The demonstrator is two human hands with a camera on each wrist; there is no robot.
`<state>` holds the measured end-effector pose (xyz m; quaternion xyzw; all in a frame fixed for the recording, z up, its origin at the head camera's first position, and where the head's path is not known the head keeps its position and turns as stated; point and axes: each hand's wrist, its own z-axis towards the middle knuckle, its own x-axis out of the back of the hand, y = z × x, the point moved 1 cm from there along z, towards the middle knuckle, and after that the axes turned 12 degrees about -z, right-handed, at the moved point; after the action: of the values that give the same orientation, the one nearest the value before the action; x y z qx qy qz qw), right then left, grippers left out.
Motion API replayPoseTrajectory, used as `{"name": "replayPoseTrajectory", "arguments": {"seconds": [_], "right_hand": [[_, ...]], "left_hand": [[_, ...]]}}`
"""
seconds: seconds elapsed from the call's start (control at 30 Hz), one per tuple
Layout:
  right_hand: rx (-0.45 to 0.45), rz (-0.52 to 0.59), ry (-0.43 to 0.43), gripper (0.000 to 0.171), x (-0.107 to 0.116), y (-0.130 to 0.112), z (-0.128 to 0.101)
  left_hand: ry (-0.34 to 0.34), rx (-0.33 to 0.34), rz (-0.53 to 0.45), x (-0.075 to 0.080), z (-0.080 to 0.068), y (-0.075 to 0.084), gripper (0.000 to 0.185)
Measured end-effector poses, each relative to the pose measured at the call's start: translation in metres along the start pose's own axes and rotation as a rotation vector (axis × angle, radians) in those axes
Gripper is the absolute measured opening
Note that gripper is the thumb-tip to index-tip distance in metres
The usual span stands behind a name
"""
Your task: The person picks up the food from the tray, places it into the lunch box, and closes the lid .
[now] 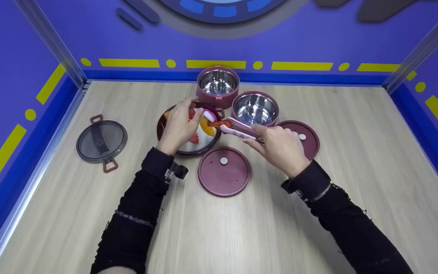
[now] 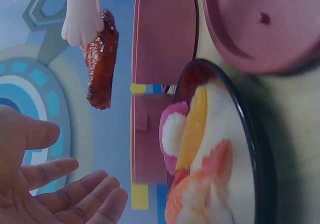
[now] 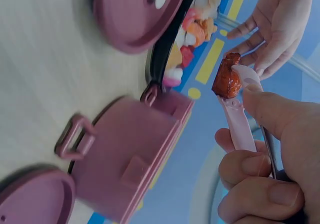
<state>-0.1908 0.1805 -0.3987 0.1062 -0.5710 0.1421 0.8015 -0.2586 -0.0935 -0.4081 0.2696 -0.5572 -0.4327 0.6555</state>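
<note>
- Lid [image 1: 224, 171], maroon and flat, lies nearest on the bench [image 1: 242, 228]; a 2nd maroon lid [image 1: 307, 137] sits to its right, partly under the right hand.
- Right hand [image 1: 280, 146] has its grip closed round pink tongs [image 1: 238, 129], whose tips pinch a reddish-brown meat piece [image 1: 222, 123] just above the food bowl's edge.
- Left hand [image 1: 179, 125] hovers over the dark food bowl [image 1: 194, 151] with fingers relaxed, holding nothing.
- Judgement: squeeze the tongs evenly and keep the piece level, since it hangs by 1 end.
- 2 steel-lined pink containers [image 1: 255, 108] [image 1: 218, 83] stand open behind.
- Grey lid [image 1: 101, 141] lies well apart to the left.
</note>
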Motion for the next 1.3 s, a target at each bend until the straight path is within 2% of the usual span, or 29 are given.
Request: {"name": "replayPoseTrajectory", "arguments": {"seconds": [0.2,0.4,0.57,0.83,1.1,1.3], "right_hand": [[-0.023,-0.014,0.006,0.032,0.004,0.017,0.000],[-0.063,0.002,0.007,0.032,0.009,0.032,0.001],[-0.091,0.006,0.011,0.033,0.010,0.046,0.001],[-0.125,0.026,0.024,0.035,0.006,0.066,0.001],[-0.142,0.002,0.026,0.036,0.000,0.078,0.004],[-0.176,-0.007,-0.003,0.035,-0.005,0.083,0.006]], "left_hand": [[-0.030,-0.012,-0.029,-0.013,0.012,0.006,0.045],[-0.069,0.008,-0.034,-0.026,0.024,0.013,0.044],[-0.072,0.020,-0.028,-0.037,0.032,0.017,0.041],[-0.109,0.034,0.000,-0.062,0.038,0.015,0.046],[-0.128,0.095,0.006,-0.085,0.042,0.014,0.051],[-0.148,0.116,0.021,-0.100,0.044,0.013,0.055]]}}
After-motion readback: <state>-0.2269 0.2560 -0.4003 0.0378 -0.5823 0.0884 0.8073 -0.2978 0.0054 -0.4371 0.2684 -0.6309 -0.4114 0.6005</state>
